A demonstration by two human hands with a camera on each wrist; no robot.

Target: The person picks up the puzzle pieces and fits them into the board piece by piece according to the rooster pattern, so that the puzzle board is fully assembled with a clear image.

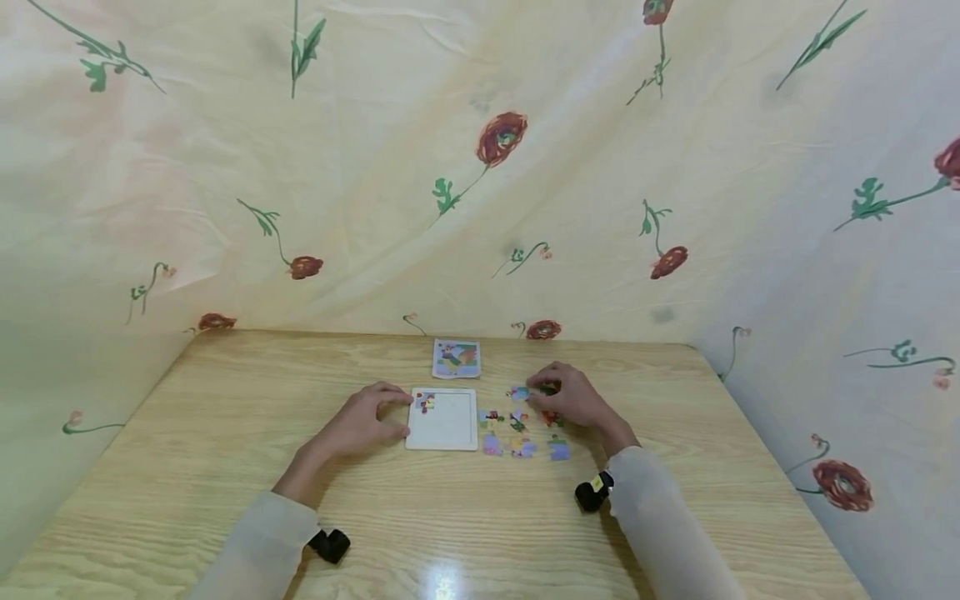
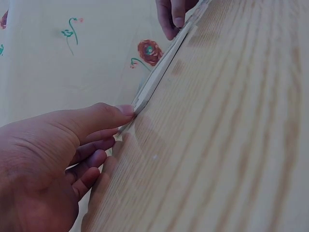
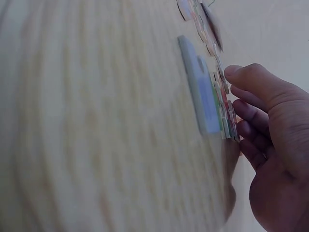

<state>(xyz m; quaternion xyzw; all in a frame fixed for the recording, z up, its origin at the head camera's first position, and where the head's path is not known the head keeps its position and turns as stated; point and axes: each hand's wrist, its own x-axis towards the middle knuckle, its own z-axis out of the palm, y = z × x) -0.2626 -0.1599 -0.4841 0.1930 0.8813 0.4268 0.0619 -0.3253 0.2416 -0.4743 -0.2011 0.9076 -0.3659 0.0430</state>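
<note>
A white puzzle tray [image 1: 450, 423] lies on the table, a few picture pieces [image 1: 425, 402] in its upper left corner. At the tray's left side is my left hand [image 1: 367, 421], its forefinger and thumb touching the edge, the thumb tip right at a corner in the left wrist view. To the tray's right, several loose jigsaw pieces [image 1: 522, 447] are spread flat. My right hand [image 1: 573, 398] is over the upper right ones, fingers loosely bent, with its fingertips beside a blue piece [image 1: 517, 392]. The right palm hides part of the pieces under it.
Behind the tray lies a picture card [image 1: 457, 358] with a colourful bird-like figure. A flowered cloth [image 1: 360, 208] hangs along the far side and both sides of the wooden table [image 1: 420, 517].
</note>
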